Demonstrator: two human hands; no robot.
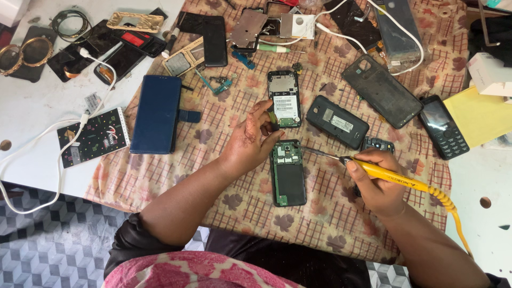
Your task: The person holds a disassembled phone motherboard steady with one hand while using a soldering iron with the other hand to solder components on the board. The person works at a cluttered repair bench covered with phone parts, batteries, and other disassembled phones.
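The fingers of the left hand (250, 140) are bent and pinch the top left corner of an open phone (288, 172). The phone has its back off, so a green board shows at the top and a dark part below. It lies flat on a checked cloth (176, 176), in the middle of the view.

The fingers of the right hand (376, 178) are closed tight around a yellow soldering iron (397, 180). It is held like a pen. Its thin metal tip (320, 153) points toward 9 o'clock and sits just beside the top right edge of the open phone. I cannot tell if the tip touches it.

At 12 o'clock from the open phone lies a second open phone (284, 98) with a white sticker. At 2 o'clock lies a black back cover (337, 121), and past it a bigger grey back cover (382, 90). A small phone with buttons (444, 127) lies at 3 o'clock, far out. At 9 o'clock a blue flip case (157, 113) lies at the cloth's edge. The cloth lies on a white table (37, 106).
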